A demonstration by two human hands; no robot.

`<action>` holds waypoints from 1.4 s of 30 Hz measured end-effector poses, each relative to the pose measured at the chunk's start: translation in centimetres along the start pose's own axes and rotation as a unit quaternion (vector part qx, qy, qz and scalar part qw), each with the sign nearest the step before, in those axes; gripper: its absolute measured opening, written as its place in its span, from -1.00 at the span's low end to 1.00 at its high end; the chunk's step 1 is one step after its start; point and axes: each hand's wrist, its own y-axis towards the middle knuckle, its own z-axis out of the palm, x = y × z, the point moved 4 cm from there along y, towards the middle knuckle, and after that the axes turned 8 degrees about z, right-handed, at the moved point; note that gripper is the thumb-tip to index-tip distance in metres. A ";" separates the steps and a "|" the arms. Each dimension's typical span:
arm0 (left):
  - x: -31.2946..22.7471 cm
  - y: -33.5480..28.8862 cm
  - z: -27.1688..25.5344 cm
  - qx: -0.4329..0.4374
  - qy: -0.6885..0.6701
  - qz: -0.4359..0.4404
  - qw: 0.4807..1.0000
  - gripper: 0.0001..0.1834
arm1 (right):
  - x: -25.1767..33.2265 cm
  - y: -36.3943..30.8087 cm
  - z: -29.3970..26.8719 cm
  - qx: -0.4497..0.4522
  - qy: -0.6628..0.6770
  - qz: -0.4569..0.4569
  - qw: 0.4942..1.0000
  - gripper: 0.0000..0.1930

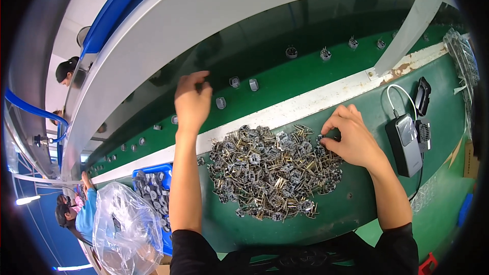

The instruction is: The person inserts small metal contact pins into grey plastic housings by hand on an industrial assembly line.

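Pinned parts (pixel 275 168): heaped in a tangled mound on the green table (pixel 351 206), between the two forearms, with metal prongs pointing every way.
Left hand (pixel 192 99): raised over the green belt (pixel 282 95), loosely bent with thumb apart, apparently holding nothing; near a few grey pieces (pixel 234 82) but not touching them.
Right hand (pixel 351 132): at the right edge of the mound, with thumb and finger brought close about one small part (pixel 320 139); cannot tell whether gripped or only touched.
Belt row: spread out beyond the white rail (pixel 305 104), widely spaced, with prongs showing on some toward the upper right.
Progress: judging by the mound, far more left on the table than set out on the belt; impossible to say by whom placed there.
Hidden or unclear: inner layers of the mound, buried; far-left belt pieces, too small to tell apart; blue tray (pixel 151 168), partly covered by the clear bag (pixel 122 224) and cut across by the left forearm; person in a blue sleeve (pixel 89 214), mostly blocked from view.
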 end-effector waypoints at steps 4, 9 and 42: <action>-6.2 -0.3 2.5 0.136 -0.047 0.162 0.976 -0.65 | -0.1 0.3 -0.2 0.040 0.043 -0.008 0.998 -0.87; -7.8 0.3 5.8 0.225 -0.031 0.173 0.958 -0.67 | -0.5 0.2 -0.3 0.061 0.185 0.036 0.980 -0.83; -14.6 -9.5 2.3 0.426 -0.652 -0.092 0.620 -0.60 | 4.0 -2.6 -2.5 -0.137 0.264 -0.216 0.930 -0.82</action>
